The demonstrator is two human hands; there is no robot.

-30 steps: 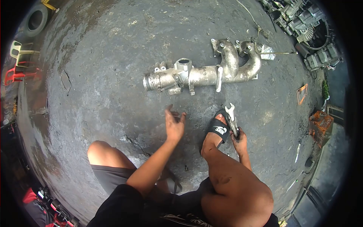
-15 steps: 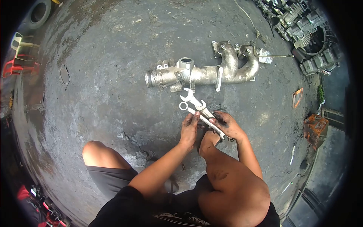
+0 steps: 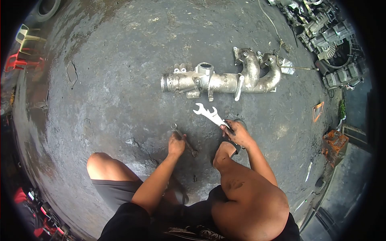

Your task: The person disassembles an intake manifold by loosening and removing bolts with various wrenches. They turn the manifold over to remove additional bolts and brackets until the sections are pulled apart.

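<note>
My left hand (image 3: 177,145) is closed round the middle of a combination wrench (image 3: 190,147). The ring end points up past my fingers, and the open-jaw end sticks out at the lower right. In my right hand (image 3: 239,133) is a bundle of open-end wrenches (image 3: 209,115), gripped near the lower end. Two of their jaws fan out toward the upper left. The grip hides the other ends. Beyond both hands a cast metal manifold (image 3: 225,82) lies on the floor, with curved pipes at its right end and a round upright port. Neither hand touches it.
Greasy engine and gearbox parts (image 3: 327,38) are piled at the upper right. An orange-brown box (image 3: 335,145) stands at the right edge. Plastic chairs (image 3: 25,60) and a tyre (image 3: 47,9) are at the far left. A small dark piece (image 3: 195,178) lies between my legs.
My left hand has moved left and down, carrying the ring-ended wrench away from the bundle. My right hand keeps the other wrenches. The view has shifted slightly.
</note>
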